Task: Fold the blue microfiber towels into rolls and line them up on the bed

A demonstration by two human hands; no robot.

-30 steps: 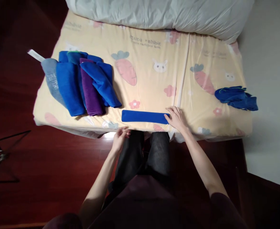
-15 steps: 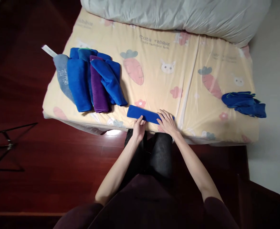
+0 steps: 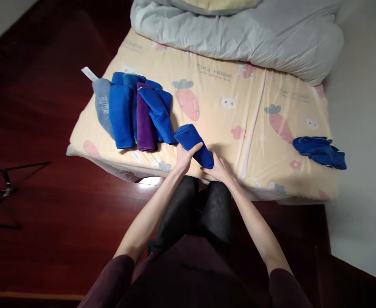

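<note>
Blue folded cloth (image 3: 193, 140), hands (image 3: 184, 157) partly behind

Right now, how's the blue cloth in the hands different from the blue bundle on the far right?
The cloth is neatly folded; the bundle is rumpled. The left hand and right hand hold the cloth; the bundle lies on the bed. Both are blue.

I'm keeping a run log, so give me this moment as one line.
left hand: holding folded blue cloth | right hand: holding its near end | cloth pile: bed, left | crumpled blue cloth: bed, right
</note>
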